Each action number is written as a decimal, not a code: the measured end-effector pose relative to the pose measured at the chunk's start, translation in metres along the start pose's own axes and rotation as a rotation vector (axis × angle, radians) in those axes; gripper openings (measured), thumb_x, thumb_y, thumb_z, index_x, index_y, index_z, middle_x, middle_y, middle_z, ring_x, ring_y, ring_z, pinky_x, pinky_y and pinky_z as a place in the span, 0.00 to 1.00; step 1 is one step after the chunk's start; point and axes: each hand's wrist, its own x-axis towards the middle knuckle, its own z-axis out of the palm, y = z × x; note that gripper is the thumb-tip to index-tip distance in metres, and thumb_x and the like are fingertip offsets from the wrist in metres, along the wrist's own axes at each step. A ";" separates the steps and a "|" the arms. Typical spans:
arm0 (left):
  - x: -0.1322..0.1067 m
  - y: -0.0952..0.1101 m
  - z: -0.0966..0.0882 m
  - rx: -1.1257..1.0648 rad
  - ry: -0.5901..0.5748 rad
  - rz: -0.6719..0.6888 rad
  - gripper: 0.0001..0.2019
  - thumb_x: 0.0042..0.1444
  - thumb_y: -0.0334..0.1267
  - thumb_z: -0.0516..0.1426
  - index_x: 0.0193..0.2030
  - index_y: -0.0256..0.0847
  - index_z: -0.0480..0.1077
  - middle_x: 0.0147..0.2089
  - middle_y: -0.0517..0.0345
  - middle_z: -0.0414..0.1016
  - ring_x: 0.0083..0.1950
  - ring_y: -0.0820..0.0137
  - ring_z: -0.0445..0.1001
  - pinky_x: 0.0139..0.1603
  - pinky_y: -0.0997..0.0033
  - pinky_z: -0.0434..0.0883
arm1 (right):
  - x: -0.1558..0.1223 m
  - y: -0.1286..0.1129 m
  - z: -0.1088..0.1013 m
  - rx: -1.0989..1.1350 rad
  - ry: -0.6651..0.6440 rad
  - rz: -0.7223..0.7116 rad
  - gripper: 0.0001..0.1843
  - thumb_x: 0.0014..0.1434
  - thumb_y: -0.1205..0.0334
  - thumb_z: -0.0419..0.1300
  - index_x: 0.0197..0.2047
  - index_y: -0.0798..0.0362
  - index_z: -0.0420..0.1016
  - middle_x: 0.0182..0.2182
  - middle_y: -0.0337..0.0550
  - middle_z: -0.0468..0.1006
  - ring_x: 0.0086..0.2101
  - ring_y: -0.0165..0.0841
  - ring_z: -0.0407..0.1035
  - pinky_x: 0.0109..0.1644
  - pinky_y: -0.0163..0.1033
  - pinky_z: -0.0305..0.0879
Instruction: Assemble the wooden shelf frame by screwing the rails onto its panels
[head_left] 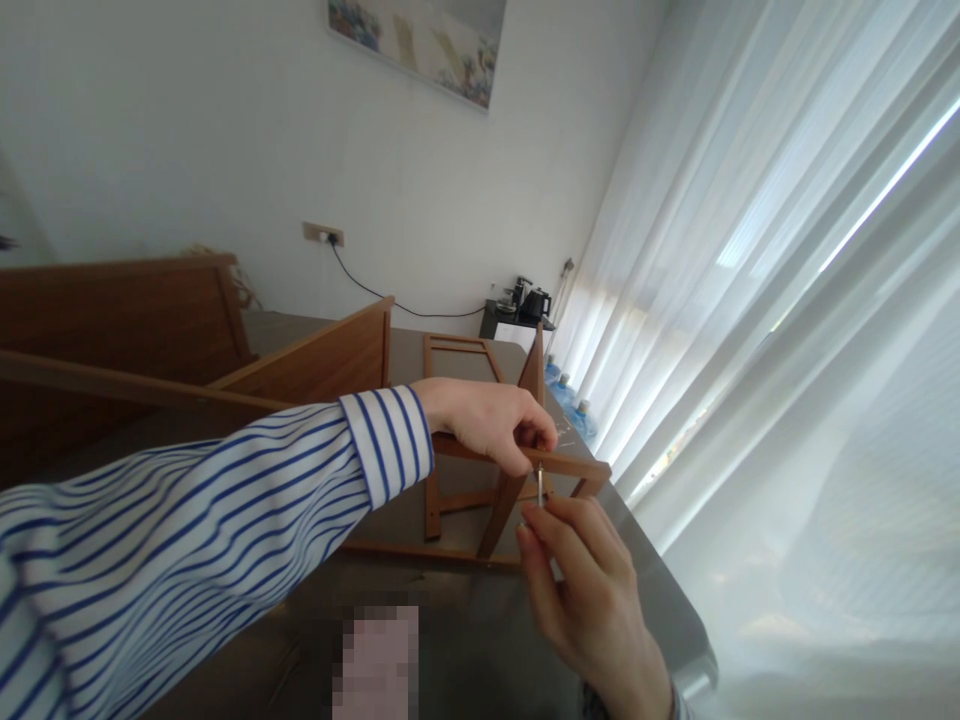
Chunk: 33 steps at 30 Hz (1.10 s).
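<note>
While the right hand (592,580) pinches a metal rod (540,486) between thumb and fingers on the near side of the rail (577,464), the rod's tip stands at the rail's edge, though whether it is seated there cannot be told. The left hand (491,420) is bent over the rail with fingers curled and thumb beside the tip; whether it pinches anything is not visible, and a panel (322,355) stands left of the rail. Sound work is judged to call for a rod held straight, a braced rail and light, even pressure against slipping.
</note>
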 end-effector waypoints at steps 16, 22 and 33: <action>0.001 0.000 0.000 0.013 0.003 0.006 0.14 0.47 0.35 0.60 0.42 0.40 0.71 0.33 0.64 0.71 0.33 0.75 0.67 0.32 0.77 0.63 | -0.014 0.002 0.008 0.410 0.065 0.319 0.13 0.64 0.69 0.53 0.50 0.49 0.70 0.38 0.43 0.79 0.34 0.29 0.75 0.36 0.32 0.73; 0.001 -0.001 0.000 0.017 0.000 0.000 0.13 0.46 0.34 0.59 0.41 0.40 0.71 0.33 0.64 0.71 0.32 0.75 0.67 0.31 0.77 0.62 | 0.008 0.006 -0.025 -0.049 -0.181 -0.129 0.17 0.62 0.73 0.54 0.54 0.57 0.69 0.38 0.49 0.77 0.37 0.35 0.71 0.39 0.41 0.71; 0.001 0.000 0.000 0.012 -0.004 -0.003 0.13 0.47 0.35 0.59 0.42 0.40 0.70 0.33 0.64 0.71 0.33 0.75 0.67 0.32 0.77 0.63 | 0.004 -0.012 -0.010 0.084 -0.026 0.215 0.11 0.62 0.69 0.53 0.45 0.55 0.75 0.30 0.44 0.79 0.29 0.32 0.74 0.32 0.34 0.72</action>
